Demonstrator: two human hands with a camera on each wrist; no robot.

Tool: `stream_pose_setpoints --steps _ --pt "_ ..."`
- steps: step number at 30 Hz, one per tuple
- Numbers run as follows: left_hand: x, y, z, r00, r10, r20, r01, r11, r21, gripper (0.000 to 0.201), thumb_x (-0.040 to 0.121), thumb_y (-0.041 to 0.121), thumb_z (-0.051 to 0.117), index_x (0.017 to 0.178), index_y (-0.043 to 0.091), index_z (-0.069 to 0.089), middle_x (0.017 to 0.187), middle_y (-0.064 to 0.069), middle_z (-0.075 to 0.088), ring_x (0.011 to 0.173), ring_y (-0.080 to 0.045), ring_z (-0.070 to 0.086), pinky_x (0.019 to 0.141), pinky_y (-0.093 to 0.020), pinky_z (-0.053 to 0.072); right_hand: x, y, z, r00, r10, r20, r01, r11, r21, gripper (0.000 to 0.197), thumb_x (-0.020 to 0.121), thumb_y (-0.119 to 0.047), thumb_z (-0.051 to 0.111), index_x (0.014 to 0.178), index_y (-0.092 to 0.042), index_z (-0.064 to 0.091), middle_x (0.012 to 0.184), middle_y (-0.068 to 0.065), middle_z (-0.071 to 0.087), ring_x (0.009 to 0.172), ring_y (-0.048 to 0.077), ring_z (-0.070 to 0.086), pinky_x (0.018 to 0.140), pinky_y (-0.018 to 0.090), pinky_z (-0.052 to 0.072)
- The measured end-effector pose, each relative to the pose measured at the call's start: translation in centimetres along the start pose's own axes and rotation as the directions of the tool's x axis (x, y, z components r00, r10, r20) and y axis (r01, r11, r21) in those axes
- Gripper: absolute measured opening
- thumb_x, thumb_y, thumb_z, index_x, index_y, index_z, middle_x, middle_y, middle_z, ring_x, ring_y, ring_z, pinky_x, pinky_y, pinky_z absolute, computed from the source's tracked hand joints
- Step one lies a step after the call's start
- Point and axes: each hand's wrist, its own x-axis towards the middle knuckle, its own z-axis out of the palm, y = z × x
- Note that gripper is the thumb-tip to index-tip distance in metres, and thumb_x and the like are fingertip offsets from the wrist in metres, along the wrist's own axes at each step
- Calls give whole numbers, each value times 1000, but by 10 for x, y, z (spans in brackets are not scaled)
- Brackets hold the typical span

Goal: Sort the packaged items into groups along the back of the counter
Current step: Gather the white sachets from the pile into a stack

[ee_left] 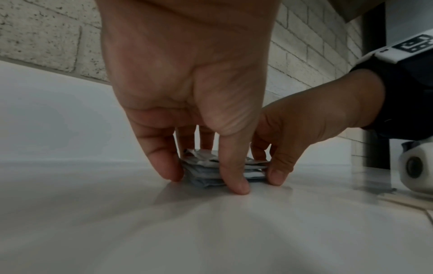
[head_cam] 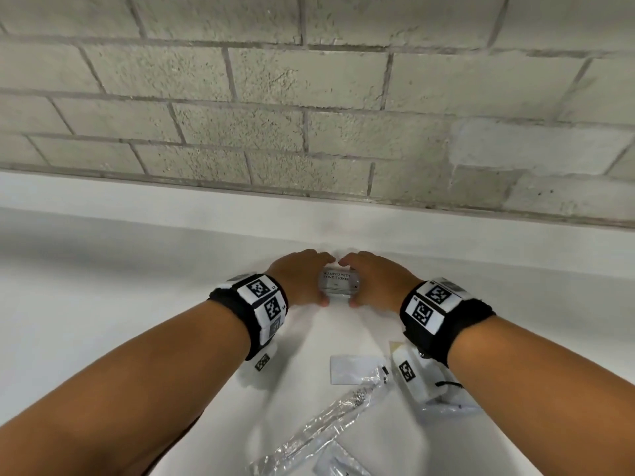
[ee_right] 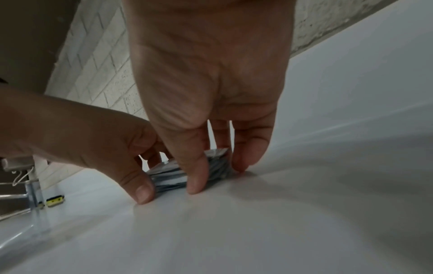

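A small stack of flat sachets (head_cam: 338,283), the top one printed "shampoo with conditioner", lies on the white counter (head_cam: 137,269) near its back. My left hand (head_cam: 302,280) grips the stack's left side and my right hand (head_cam: 374,281) grips its right side. In the left wrist view the left hand (ee_left: 203,178) has thumb and fingertips on the counter around the sachet stack (ee_left: 203,166), and the right hand (ee_left: 276,166) pinches the other end. In the right wrist view the right hand (ee_right: 219,174) straddles the sachet stack (ee_right: 168,178).
Nearer to me lie a white flat packet (head_cam: 352,369), a long clear-wrapped item (head_cam: 330,417) and another clear packet (head_cam: 340,465). A grey block wall (head_cam: 309,115) rises behind the counter's raised back lip. A yellow-and-black object (ee_right: 55,202) sits far left.
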Motion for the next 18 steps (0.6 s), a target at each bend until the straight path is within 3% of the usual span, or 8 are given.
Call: stream_pose_setpoints --steps 6,11,15,18 --pt "4 0 -4 1000 26 2 -26 999 27 74 71 34 76 134 26 38 125 -2 55 115 -23 52 90 -36 46 3 1 -8 996 -83 14 84 992 -94 60 69 -24 78 119 -20 45 116 5 56 98 25 57 80 36 49" --pt "5 -4 -3 998 61 1 -61 997 -44 60 72 27 75 119 23 39 107 -2 56 93 -22 56 78 -35 48 5 5 -8 991 -131 -2 129 983 -134 47 71 -24 74 106 -19 42 106 6 57 82 23 56 68 34 48" --pt "7 -8 -2 996 82 -41 -82 997 8 45 72 32 74 105 25 44 95 5 51 91 -20 52 71 -32 43 8 7 -6 990 -141 -7 137 974 -178 40 73 -25 71 102 -18 45 104 7 58 84 26 58 72 38 52" --pt "12 -12 -2 991 95 -91 -92 995 43 43 73 36 73 108 27 50 107 3 50 101 -19 48 79 -35 45 13 10 -5 990 -139 -36 130 974 -183 33 76 -23 69 101 -15 50 105 8 59 90 27 59 75 37 51"
